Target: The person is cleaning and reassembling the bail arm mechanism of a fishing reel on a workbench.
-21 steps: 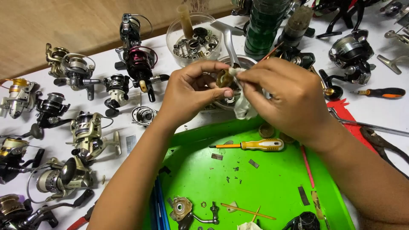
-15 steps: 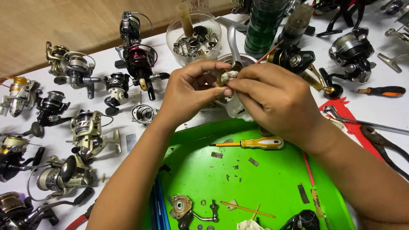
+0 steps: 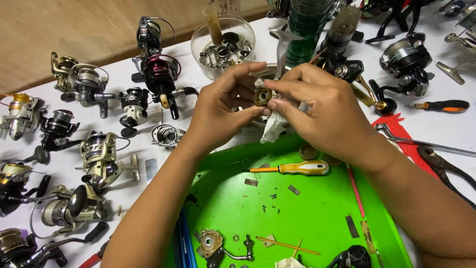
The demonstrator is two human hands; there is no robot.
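My left hand (image 3: 220,111) pinches a small round brass reel part (image 3: 262,96) between thumb and fingers, above the far rim of a green tray (image 3: 238,208). My right hand (image 3: 325,111) meets it from the right, fingertips on the same part and a crumpled white cloth (image 3: 274,126) hanging below it. Under my hands on the tray lies a yellow-handled screwdriver (image 3: 297,168).
Several fishing reels (image 3: 94,159) cover the white table to the left and far right. A clear round tub of small parts (image 3: 223,44) stands behind my hands. An orange-and-black screwdriver (image 3: 443,105) and pliers (image 3: 446,168) lie right. A reel handle piece (image 3: 213,244) rests on the tray's near side.
Both hands have lifted slightly and turned the small part, so its round brass face now shows between the fingertips. The cloth has shifted lower beneath it.
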